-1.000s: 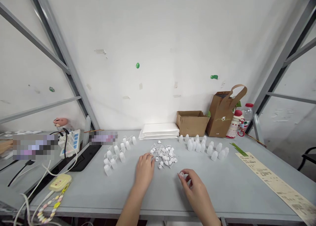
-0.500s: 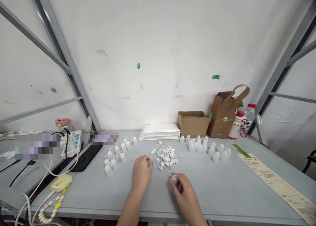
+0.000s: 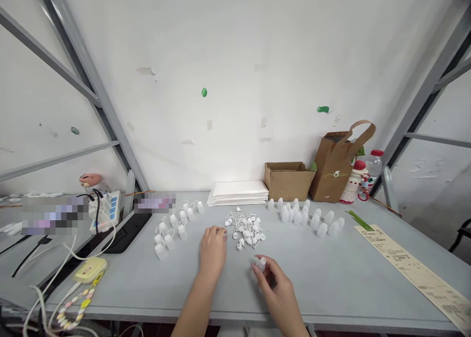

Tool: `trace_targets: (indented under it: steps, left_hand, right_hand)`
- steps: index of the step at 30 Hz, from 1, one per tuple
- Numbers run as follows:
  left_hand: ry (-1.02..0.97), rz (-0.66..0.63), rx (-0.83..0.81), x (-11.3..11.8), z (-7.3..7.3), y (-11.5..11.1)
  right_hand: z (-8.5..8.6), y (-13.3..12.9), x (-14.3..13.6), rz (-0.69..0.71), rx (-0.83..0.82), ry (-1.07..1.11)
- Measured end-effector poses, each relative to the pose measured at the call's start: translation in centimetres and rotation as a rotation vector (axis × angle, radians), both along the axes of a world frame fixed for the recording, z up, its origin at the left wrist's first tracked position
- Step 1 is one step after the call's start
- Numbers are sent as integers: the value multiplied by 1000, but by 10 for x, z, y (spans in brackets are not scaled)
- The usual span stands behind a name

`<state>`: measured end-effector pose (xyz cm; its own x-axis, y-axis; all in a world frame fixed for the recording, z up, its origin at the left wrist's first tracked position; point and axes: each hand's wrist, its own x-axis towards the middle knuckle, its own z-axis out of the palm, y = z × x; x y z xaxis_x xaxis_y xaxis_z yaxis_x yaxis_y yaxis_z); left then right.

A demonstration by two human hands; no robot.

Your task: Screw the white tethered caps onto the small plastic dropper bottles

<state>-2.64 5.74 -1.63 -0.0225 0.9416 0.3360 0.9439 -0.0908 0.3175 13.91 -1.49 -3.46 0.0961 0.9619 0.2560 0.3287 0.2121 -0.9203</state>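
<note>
My right hand (image 3: 276,284) grips a small translucent plastic bottle (image 3: 261,263) between thumb and fingers, its open neck pointing up. At the left edge of a pile of small white caps with looped straps (image 3: 247,229) rests my left hand (image 3: 213,248), its fingers curled together. A thin pale strand shows at its fingertips; what the fingers hold is hidden. Several uncapped bottles (image 3: 304,217) stand upright beyond the pile to the right. Left of my left hand, several bottles with caps and strap loops (image 3: 182,231) stand in loose rows.
Behind the caps lie stacked white envelopes (image 3: 238,194), beside an open cardboard box (image 3: 289,181) and a brown paper bag (image 3: 331,172). A long paper strip (image 3: 408,273) lies at the right. Cables, a power strip (image 3: 110,212) and a black phone-like slab (image 3: 128,234) occupy the left.
My right hand has tilted the bottle slightly and its neck has shifted a little to the right. My left hand stays by the caps. The whole view has shifted slightly.
</note>
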Motion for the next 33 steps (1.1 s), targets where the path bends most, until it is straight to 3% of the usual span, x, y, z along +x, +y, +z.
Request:
trace_targets:
  steps: [8, 17, 27, 33]
  left_hand:
    - [-26, 48, 20, -2, -6, 2]
    - [-219, 75, 77, -7, -8, 0]
    - [-658, 64, 157, -6, 2, 0]
    - [-1086, -10, -14, 0, 12, -6]
  right_hand:
    - [-5, 2, 2, -11, -19, 12]
    - [-10, 5, 3, -10, -12, 31]
    - [-13, 6, 4, 77, -88, 119]
    - [-12, 7, 3, 35, -38, 7]
